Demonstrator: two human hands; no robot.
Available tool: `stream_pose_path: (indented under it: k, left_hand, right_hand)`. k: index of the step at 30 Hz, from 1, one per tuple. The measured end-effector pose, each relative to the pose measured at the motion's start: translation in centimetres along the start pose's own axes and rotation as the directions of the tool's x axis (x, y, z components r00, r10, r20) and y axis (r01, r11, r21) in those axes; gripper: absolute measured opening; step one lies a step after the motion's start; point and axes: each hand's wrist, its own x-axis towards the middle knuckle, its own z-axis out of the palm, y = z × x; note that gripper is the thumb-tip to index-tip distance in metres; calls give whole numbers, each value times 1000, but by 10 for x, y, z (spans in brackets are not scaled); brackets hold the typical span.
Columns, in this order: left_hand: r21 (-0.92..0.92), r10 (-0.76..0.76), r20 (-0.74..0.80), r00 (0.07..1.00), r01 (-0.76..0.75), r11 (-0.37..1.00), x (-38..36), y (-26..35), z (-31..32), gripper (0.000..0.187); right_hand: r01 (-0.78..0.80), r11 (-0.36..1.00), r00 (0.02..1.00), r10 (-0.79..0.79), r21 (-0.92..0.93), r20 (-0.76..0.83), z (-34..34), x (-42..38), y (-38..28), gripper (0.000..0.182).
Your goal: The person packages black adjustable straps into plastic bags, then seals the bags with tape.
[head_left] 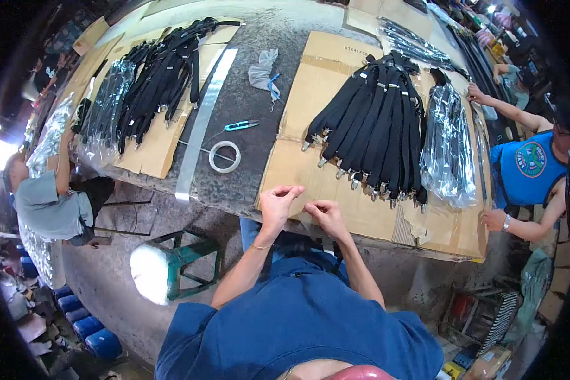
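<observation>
Here the person's left hand and right hand meet at the near edge of the cardboard sheet, fingers curled and pinched together on something small and thin between them; it is too small to name with any certainty, though it may be a clear sleeve or a strap end. Just beyond the hands, a fanned row of black clip straps lies on the same sheet, metal clips pointing toward the person, and beside them to the right rests a pile of straps already in clear bags. A tape roll and small blue-handled snips sit on the dark tabletop to the left, well apart from both hands. The step in hand looks like readying one piece at the edge, opening or straightening it with fingertip work. The next move probably calls for a steady pinch from both hands and a reach forward to the strap row. A co-worker's hand rests on the table's right side, clear of the person's own.
</observation>
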Motion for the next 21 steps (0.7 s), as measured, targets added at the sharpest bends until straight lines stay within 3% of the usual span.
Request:
stream_pose_path:
  k: [2,3,5,6,8,9,10,17,21]
  left_hand:
    - [169,-62,-33,998,67,983,10,-16,-17,19]
    - [166,-54,-19,998,57,985,12,-12,-19,19]
    - [-166,12,118,993,8,986,12,-5,-22,23]
    - [-164,19,132,991,3,986,13,-5,-25,23]
    - [-10,57,185,981,-56,998,14,-7,-32,23]
    - [156,29,242,970,-68,985,13,-1,-39,22]
    - [158,35,252,967,-77,985,15,-2,-43,22]
    - [101,10,146,989,-25,995,22,-7,-51,11]
    - [69,49,112,992,-57,996,22,-8,-48,10]
  right_hand:
    - [14,995,1000,-13,-102,11,3,3,-2,22]
    - [21,994,1000,-21,-107,-2,5,4,-6,22]
    - [-86,996,996,86,-40,13,8,3,-13,27]
    - [-78,996,997,78,-38,-1,11,4,-13,27]
    - [-46,994,999,48,-100,17,17,8,-12,29]
    - [-39,995,999,39,-97,5,20,9,-14,29]
    - [-38,995,999,39,-97,7,22,9,-16,27]
    - [-21,968,1000,18,-251,-13,27,16,0,29]
    - [-52,975,998,45,-215,-36,29,17,-5,29]
